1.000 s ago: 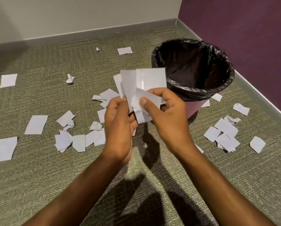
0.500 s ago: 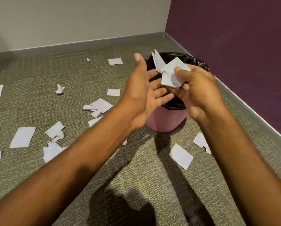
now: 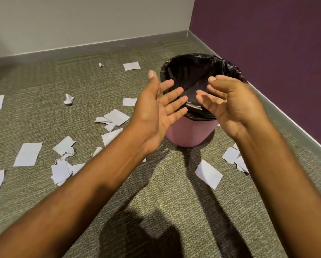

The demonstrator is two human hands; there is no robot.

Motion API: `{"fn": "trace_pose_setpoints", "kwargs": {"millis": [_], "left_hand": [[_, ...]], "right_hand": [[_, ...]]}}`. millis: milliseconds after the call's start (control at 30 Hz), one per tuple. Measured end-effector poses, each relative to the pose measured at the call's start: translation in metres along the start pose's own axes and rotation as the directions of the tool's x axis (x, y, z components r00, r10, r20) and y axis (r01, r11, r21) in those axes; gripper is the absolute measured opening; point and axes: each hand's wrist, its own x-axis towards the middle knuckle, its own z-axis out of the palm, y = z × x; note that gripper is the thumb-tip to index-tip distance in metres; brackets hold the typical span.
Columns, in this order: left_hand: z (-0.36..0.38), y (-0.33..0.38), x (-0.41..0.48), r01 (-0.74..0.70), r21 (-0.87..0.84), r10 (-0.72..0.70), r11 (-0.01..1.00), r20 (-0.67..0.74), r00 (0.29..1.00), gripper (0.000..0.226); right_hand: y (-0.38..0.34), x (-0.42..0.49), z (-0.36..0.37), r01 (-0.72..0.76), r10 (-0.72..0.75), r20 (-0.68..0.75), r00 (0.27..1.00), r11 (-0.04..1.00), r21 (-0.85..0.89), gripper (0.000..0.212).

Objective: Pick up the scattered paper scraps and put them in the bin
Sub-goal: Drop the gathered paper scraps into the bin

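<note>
Right hand (image 3: 232, 107) now open-palmed above bin (image 3: 189, 135)

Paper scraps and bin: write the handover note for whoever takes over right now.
Left hand: open, empty, raised by the bin's mouth.
Right hand: open, empty, raised by the bin's mouth.
Bin: upright on the carpet near the corner, with a black liner in it.
Done: the handful the right hand held a moment ago has left it, presumably into the bin; the inside is too dark to check.
Left: many scraps lie on the carpet, most to the bin's left, one in front, a few to its right.
</note>
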Motion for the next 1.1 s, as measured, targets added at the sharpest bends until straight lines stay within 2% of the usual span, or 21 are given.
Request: {"fn": "trace_pose_setpoints", "kwargs": {"millis": [100, 167, 267, 333, 467, 567, 633, 700, 767, 833, 867, 933, 967, 1000, 1033, 1067, 1100], "left_hand": [[0.0, 0.0, -0.002, -0.004, 0.025, 0.003, 1.0, 0.026, 1.0, 0.068], [0.001, 0.0, -0.004, 0.002, 0.081, -0.006, 0.997, 0.055, 0.998, 0.066], [0.003, -0.001, -0.005, 0.023, 0.283, -0.053, 0.959, 0.101, 0.993, 0.053], [0.002, -0.001, -0.006, 0.042, 0.452, -0.115, 0.891, 0.134, 0.984, 0.041], [-0.001, -0.013, -0.003, 0.051, 0.758, -0.277, 0.65, 0.173, 0.945, 0.027], [-0.006, -0.026, 0.006, -0.042, 0.939, -0.476, 0.342, 0.212, 0.853, 0.019], [-0.006, -0.037, 0.012, -0.152, 0.973, -0.602, 0.172, 0.225, 0.766, 0.015], [-0.001, -0.055, 0.019, -0.239, 0.968, -0.673, 0.073, 0.225, 0.705, 0.016], [0.007, -0.079, 0.028, -0.297, 0.955, -0.7, -0.01, 0.206, 0.684, 0.023], [0.011, -0.105, 0.041, -0.321, 0.944, -0.691, -0.073, 0.185, 0.699, 0.027], [0.011, -0.119, 0.049, -0.32, 0.943, -0.673, -0.093, 0.177, 0.718, 0.028], [0.003, -0.147, 0.065, -0.286, 0.95, -0.594, -0.124, 0.16, 0.788, 0.023], [-0.002, -0.16, 0.071, -0.255, 0.958, -0.537, -0.129, 0.149, 0.83, 0.019], [-0.008, -0.172, 0.075, -0.218, 0.969, -0.477, -0.117, 0.138, 0.868, 0.017], [-0.015, -0.182, 0.077, -0.178, 0.981, -0.423, -0.08, 0.128, 0.897, 0.018], [-0.021, -0.191, 0.077, -0.134, 0.99, -0.384, -0.034, 0.111, 0.917, 0.021], [-0.026, -0.199, 0.078, -0.092, 0.996, -0.361, 0.003, 0.087, 0.929, 0.025]], "right_hand": [[0.002, -0.007, -0.004, 0.011, -0.011, 0.019, 1.0, 1.0, -0.023, 0.023], [0.002, -0.013, -0.009, 0.022, -0.02, 0.043, 0.999, 0.999, -0.037, 0.019], [0.003, -0.02, -0.024, 0.031, -0.028, 0.084, 0.996, 0.999, -0.035, 0.019], [0.007, -0.023, -0.039, 0.027, -0.026, 0.073, 0.997, 1.0, -0.007, 0.018], [0.024, -0.02, -0.074, 0.007, -0.006, -0.015, 1.0, 0.998, 0.066, 0.016], [0.047, -0.011, -0.103, 0.014, 0.0, -0.112, 0.994, 0.993, 0.121, 0.015], [0.068, -0.003, -0.123, -0.012, 0.026, -0.187, 0.982, 0.997, 0.078, 0.014], [0.094, 0.003, -0.143, -0.08, 0.053, -0.247, 0.968, 0.992, -0.099, 0.013], [0.126, 0.01, -0.165, -0.162, 0.041, -0.284, 0.958, 0.895, -0.415, 0.016], [0.152, 0.012, -0.18, -0.197, 0.05, -0.226, 0.973, 0.69, -0.697, 0.01], [0.164, 0.012, -0.187, -0.184, 0.071, -0.176, 0.982, 0.568, -0.802, 0.023], [0.182, 0.007, -0.194, -0.103, 0.092, -0.08, 0.993, 0.282, -0.954, 0.067], [0.187, 0.002, -0.193, -0.056, 0.088, -0.046, 0.995, 0.124, -0.991, 0.086], [0.193, -0.002, -0.192, -0.011, 0.061, -0.011, 0.998, 0.008, -1.0, 0.096], [0.198, -0.004, -0.192, 0.02, 0.043, 0.018, 0.999, -0.043, -0.999, 0.102], [0.202, -0.005, -0.192, 0.038, 0.04, 0.037, 0.999, -0.033, -0.999, 0.104], [0.204, -0.006, -0.193, 0.027, 0.044, 0.028, 0.999, 0.022, -0.999, 0.106]]}}
